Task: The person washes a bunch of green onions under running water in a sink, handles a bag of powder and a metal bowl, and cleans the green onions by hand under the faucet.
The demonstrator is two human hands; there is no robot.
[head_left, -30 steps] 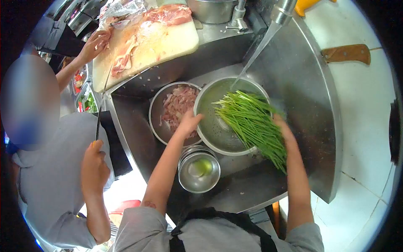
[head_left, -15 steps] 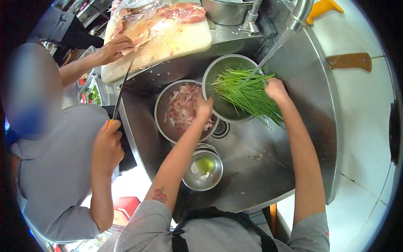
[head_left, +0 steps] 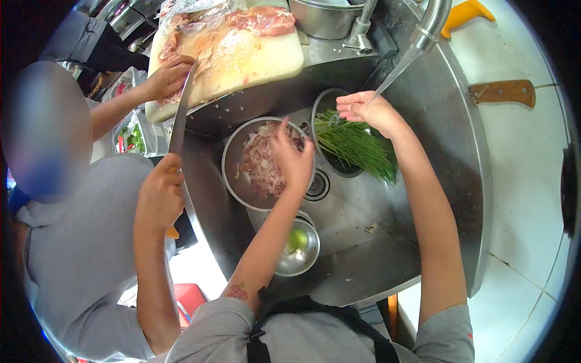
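My left hand [head_left: 292, 156] is above the right part of a steel bowl [head_left: 227, 172] of cut raw meat [head_left: 259, 162], fingers apart and holding nothing. Under the stream of running water [head_left: 396, 71] my right hand [head_left: 370, 111] is spread, palm partly up, with nothing in it. Below that hand, long green stalks [head_left: 357, 148] lie in a second bowl [head_left: 322, 104] at the back of the sink, their ends over its rim. Small stacked bowls [head_left: 301, 260] with something green inside stand nearer to me.
At the left a co-worker [head_left: 85, 242] holds a long knife [head_left: 181, 115] at a cutting board [head_left: 266, 63] with raw meat. A wooden-handled knife [head_left: 503, 92] and an orange handle [head_left: 465, 15] lie on the right ledge. The faucet [head_left: 434, 21] overhangs the sink [head_left: 363, 242].
Both my hands have let go of the bowl and the stalks. The stalk bowl sits farther right, lower in the sink. My right hand moved left into the water; the co-worker's knife shifted.
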